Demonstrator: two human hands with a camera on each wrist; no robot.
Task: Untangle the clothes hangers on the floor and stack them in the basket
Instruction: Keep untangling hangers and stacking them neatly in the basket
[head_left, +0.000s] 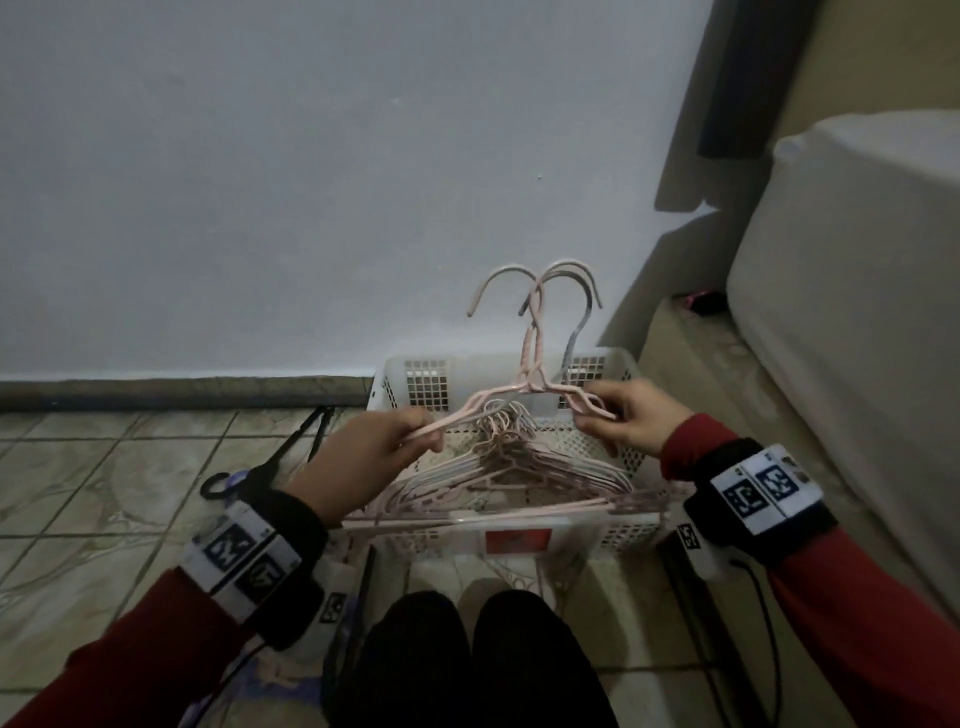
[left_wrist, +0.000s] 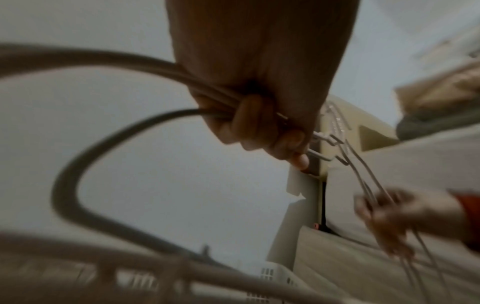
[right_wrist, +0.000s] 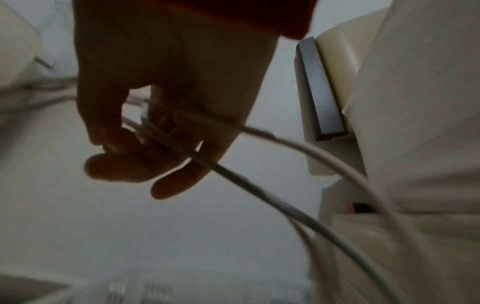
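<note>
Hangers (head_left: 535, 364), a small pink bundle of thin coated wire, are held above the basket (head_left: 395, 387) with their hooks pointing up toward the wall and their long axis running left to right between my hands. The exact count in the bundle I cannot tell; 3 hook curves show. My left hand (head_left: 363, 462) grips the left shoulder bars, my fingers (left_wrist: 259, 123) curled tight round them. My right hand (head_left: 631, 418) pinches the right shoulder ends; in the right wrist view my fingers (right_wrist: 119, 168) bend loosely under the wires, thumb above.

The basket is white plastic with perforated grid walls, rectangular, standing on the tiled floor (head_left: 104, 467) against the pale wall. Inside it lies a stack of pink hangers (head_left: 519, 473), flat, hooks toward the far wall, bars across the basket's width.

A black hanger (head_left: 270, 462) lies on the floor just left of the basket, partly hidden by my left wrist. A pale mattress (head_left: 857, 312) stands to the right.
</note>
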